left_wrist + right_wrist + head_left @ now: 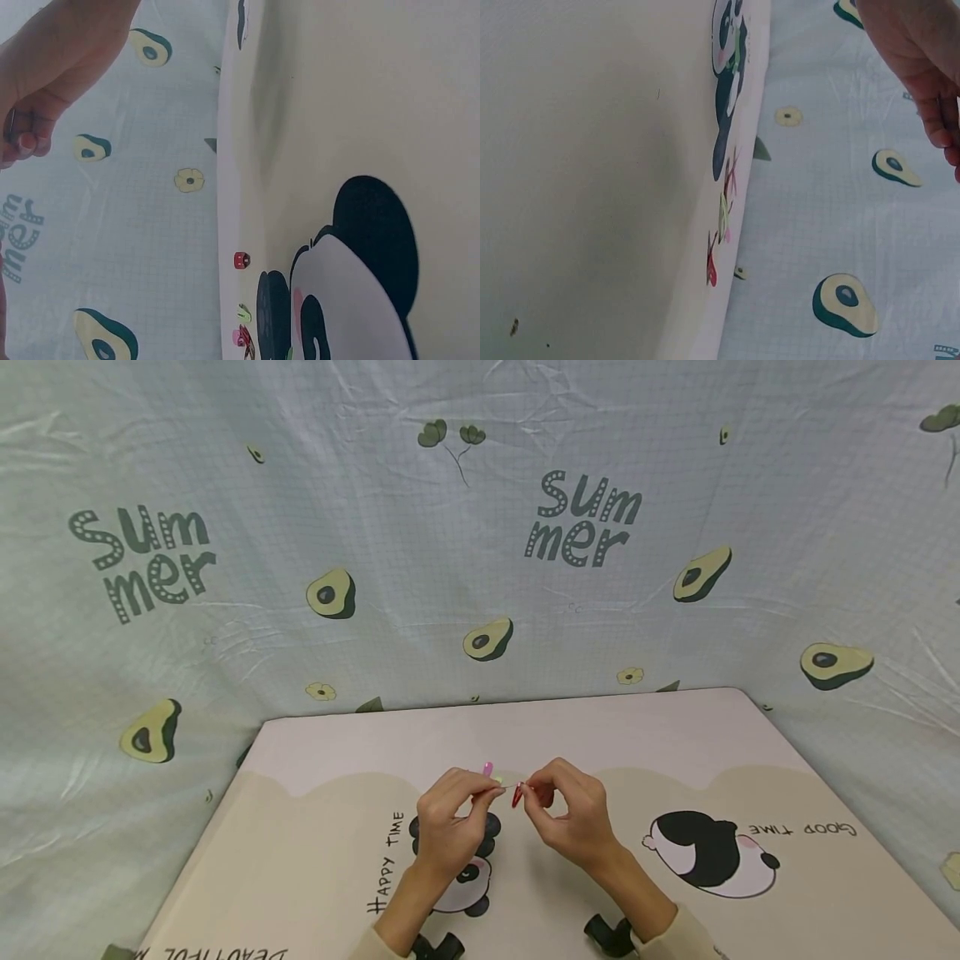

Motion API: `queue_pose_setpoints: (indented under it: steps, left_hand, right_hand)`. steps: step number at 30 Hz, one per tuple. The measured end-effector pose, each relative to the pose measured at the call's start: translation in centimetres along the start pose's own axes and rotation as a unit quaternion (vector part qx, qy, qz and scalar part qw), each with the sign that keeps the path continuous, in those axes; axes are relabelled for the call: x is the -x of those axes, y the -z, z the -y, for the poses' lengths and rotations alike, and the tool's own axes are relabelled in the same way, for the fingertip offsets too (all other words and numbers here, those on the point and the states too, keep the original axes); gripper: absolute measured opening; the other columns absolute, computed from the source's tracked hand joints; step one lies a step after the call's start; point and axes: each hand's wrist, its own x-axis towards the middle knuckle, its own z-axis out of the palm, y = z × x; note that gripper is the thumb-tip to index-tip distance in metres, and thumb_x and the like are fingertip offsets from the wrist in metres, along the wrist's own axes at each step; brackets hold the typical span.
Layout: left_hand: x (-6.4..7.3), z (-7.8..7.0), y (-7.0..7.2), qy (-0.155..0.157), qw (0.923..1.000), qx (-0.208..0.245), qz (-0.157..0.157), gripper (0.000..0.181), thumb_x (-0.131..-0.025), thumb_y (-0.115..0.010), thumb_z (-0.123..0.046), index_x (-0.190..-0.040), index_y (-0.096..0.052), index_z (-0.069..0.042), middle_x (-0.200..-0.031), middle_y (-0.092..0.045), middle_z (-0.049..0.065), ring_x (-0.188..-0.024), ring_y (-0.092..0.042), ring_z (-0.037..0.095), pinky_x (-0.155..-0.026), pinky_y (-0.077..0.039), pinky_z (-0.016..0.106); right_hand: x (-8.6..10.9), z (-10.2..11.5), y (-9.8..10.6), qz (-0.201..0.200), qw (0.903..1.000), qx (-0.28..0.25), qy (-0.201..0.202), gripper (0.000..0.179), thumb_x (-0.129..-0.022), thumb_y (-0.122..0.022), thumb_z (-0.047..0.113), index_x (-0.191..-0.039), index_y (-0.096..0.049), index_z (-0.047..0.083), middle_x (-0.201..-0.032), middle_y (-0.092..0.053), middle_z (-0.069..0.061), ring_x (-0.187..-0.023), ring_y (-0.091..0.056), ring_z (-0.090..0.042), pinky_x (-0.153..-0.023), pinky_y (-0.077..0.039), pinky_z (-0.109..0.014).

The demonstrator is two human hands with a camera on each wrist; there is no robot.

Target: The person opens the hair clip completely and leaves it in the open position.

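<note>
My left hand [450, 822] and right hand [573, 814] are raised over the table, fingertips close together. Between them runs a thin, pale, wire-like piece [510, 787], pinched by thumb and fingers at each end; its kind is too small to tell. A red hair clip [517, 795] shows just by the right fingertips, and the head view leaves unclear whether they touch it. In the left wrist view the right hand [64, 82] has curled fingers; the right wrist view shows part of the left hand [922, 67]. A purple clip [487, 769] appears behind the left hand.
Small clips lie toward the table's far side, among them a green clip [723, 217] and a red one [712, 268]. The table cover [337, 827] bears printed pandas and lettering. Behind its far edge hangs a curtain [420, 543] with avocado prints. Black wrist mounts [611, 935] sit at the cuffs.
</note>
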Motion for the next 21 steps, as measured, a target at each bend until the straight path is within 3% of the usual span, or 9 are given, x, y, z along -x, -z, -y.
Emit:
queue_pose_setpoints:
  steps: [9, 21]
  left_hand:
    - [-0.01, -0.02, 0.03, -0.003, 1.0, -0.001, -0.001, 0.008, -0.094, -0.075, -0.011, -0.088, -0.078, -0.006, -0.078, -0.074, 0.003, -0.068, -0.062, 0.013, -0.064, -0.053, 0.018]
    - [0.08, -0.07, 0.01, -0.003, 1.0, 0.003, -0.001, 0.011, -0.096, -0.073, -0.013, -0.089, -0.078, -0.006, -0.079, -0.074, 0.004, -0.069, -0.063, 0.014, -0.065, -0.054, 0.017]
  right_hand:
    - [0.01, -0.15, 0.01, -0.005, 0.9999, 0.001, 0.009, 0.009, -0.094, -0.069, 0.012, -0.088, -0.067, 0.006, -0.074, -0.063, 0.0, -0.061, -0.054, -0.007, -0.057, -0.05, -0.013]
    - [-0.02, -0.12, 0.03, -0.005, 0.9999, 0.001, 0.011, 0.007, -0.093, -0.07, 0.01, -0.088, -0.067, 0.006, -0.074, -0.063, 0.0, -0.06, -0.054, -0.007, -0.056, -0.05, -0.013]
